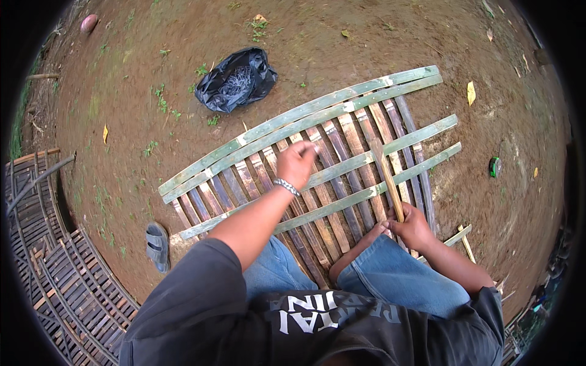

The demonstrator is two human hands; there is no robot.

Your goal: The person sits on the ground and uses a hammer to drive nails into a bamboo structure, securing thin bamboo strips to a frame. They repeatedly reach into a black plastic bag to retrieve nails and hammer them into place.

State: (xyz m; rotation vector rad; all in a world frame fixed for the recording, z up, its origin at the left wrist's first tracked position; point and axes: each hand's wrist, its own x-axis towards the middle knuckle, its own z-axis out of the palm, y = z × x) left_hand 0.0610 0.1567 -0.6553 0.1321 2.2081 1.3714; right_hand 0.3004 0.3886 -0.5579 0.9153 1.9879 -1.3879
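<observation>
Beneath me lies a bamboo slat panel (345,165), its brown slats crossed by long green strips. My left hand (295,163), with a braided bracelet at the wrist, is over the middle of the panel, just below the two far strips. Its fingers are closed in a pinch; what they hold, if anything, is too small to make out. Near my right knee, my right hand (412,230) is wrapped round the lower end of a long wooden stick (388,177). That stick slants up and left across the two nearer green strips. Any separate head at its far end cannot be made out.
Beyond the panel, a black plastic bag (215,91) lies open with thin grey nails (238,82) inside. A green-and-black tape measure (495,166) rests on the soil at right. At left are a grey sandal (157,247) and more slatted panels (79,293).
</observation>
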